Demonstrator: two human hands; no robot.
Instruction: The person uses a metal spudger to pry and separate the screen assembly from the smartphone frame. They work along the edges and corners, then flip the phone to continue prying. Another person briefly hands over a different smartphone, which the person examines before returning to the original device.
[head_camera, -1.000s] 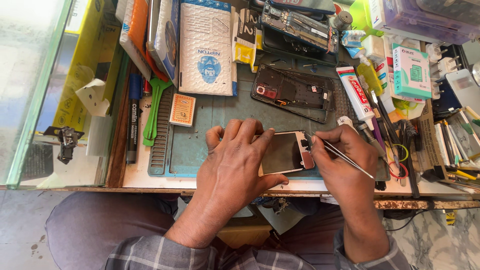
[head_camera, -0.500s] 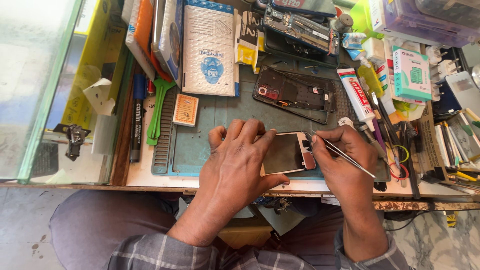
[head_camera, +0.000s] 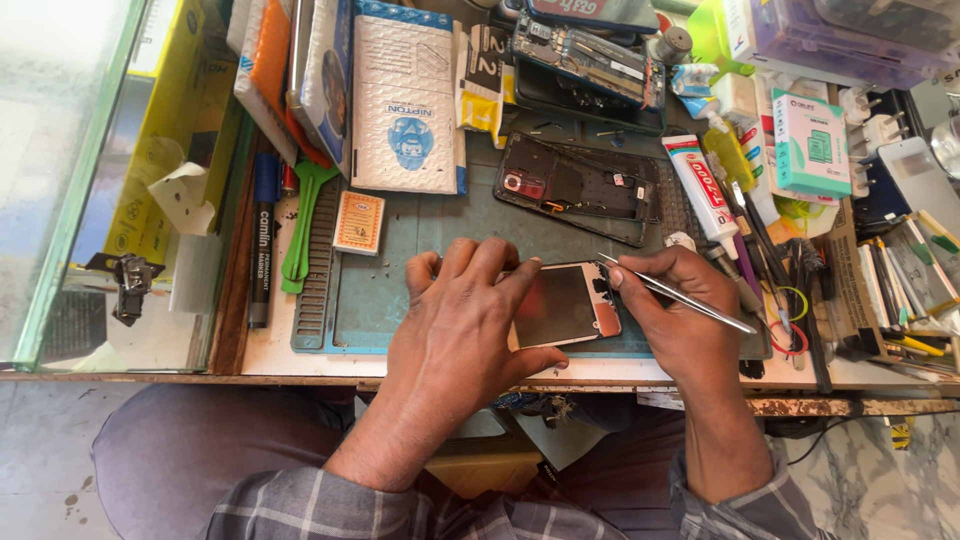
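Here, the left hand (head_camera: 460, 320) lies flat over a phone (head_camera: 565, 305) on the grey-green work mat (head_camera: 400, 270), fingers spread across its left half and thumb hooked under its lower edge, pinning it rather than gripping it. The phone sits at the mat's front centre, screen upward. At 3 o'clock from it, the right hand (head_camera: 675, 315) pinches metal tweezers (head_camera: 670, 295) between thumb and fingers, closed firmly on the shaft; the tips meet the phone's top right corner, though whether they clasp anything there is too small to tell.

Risks, as judged: the tips may skate across the glass and scratch it if the pinning hand eases; too steep a lever at the corner could crack the panel. At 12 o'clock lies an opened phone frame (head_camera: 585, 185), and at 2 o'clock a glue tube (head_camera: 700, 185); a slip of the elbow could knock either.
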